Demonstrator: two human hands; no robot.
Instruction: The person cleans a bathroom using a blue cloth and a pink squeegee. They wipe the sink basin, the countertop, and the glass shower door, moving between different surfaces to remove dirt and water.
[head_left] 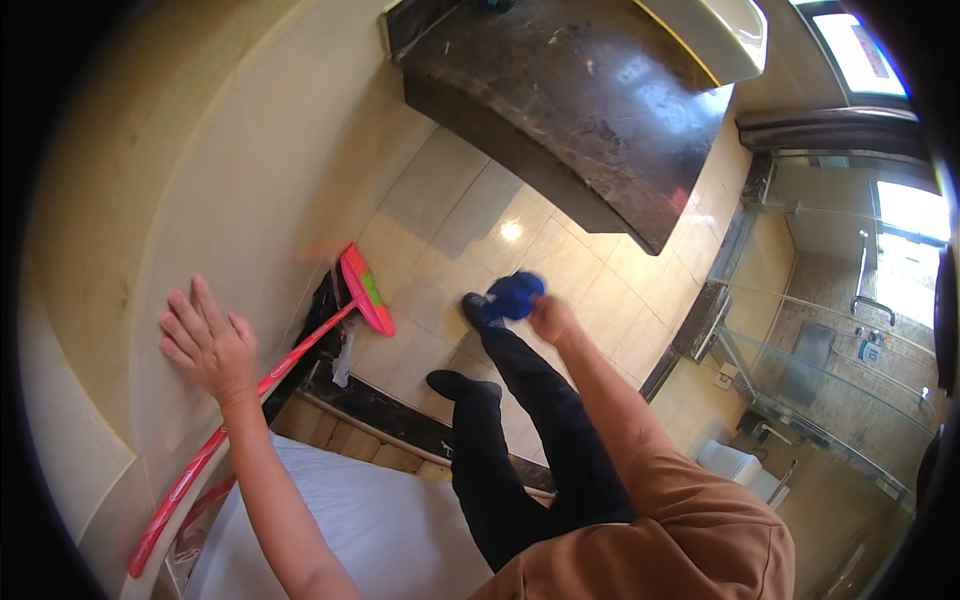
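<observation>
Left hand (210, 345): laid flat against the beige tiled wall (120, 200), fingers (178, 318) spread and holding nothing; it appears to serve as a brace.

Right hand (550, 318): extended forward over the floor, fingers closed around a crumpled bright blue cloth (515, 295). The cloth sits in the air above the cream tiled floor (450, 210), just beside the toe of the person's black shoe (478, 310), and touches no surface that can be seen.

Red long-handled broom with pink and green bristle head (365, 290): leaning along the wall's lower edge, head resting on the floor near the dark threshold strip (380, 410). Neither hand is on it.

Dark brown polished stone tabletop (590, 100): stands across the floor, well apart from the cloth. Pale dusty smears show on its surface.

Glass shower enclosure (830, 350): at the right edge of the floor.

Assessment: the cloth is in hand but not applied to anything, so wiping looks not yet begun. Judging by the smears, the tabletop remains to be cleaned; whether the floor has been swept cannot be told.
</observation>
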